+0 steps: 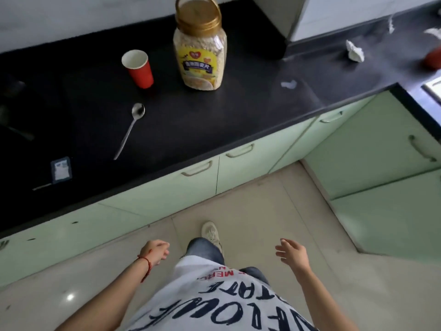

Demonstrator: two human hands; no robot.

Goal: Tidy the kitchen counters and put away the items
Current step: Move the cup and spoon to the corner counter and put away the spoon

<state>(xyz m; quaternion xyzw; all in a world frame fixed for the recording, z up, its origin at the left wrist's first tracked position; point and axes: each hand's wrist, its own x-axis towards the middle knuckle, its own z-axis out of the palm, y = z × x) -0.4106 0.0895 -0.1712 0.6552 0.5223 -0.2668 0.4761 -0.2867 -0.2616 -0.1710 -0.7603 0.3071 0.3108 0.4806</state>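
On the black counter stand a clear oat jar with a gold lid and, to its left, a red paper cup. A metal spoon lies nearer the front edge. A small blue sachet lies at the front left. Crumpled white tissues and a small scrap lie to the right. My left hand hangs low over the floor, fingers loosely curled, holding nothing. My right hand is also low, fingers spread, empty. Both are well short of the counter.
Pale green cabinet doors with handles run below the counter, which turns a corner at the right. A red object sits at the far right edge. A dark hob is at left. The tiled floor lies below.
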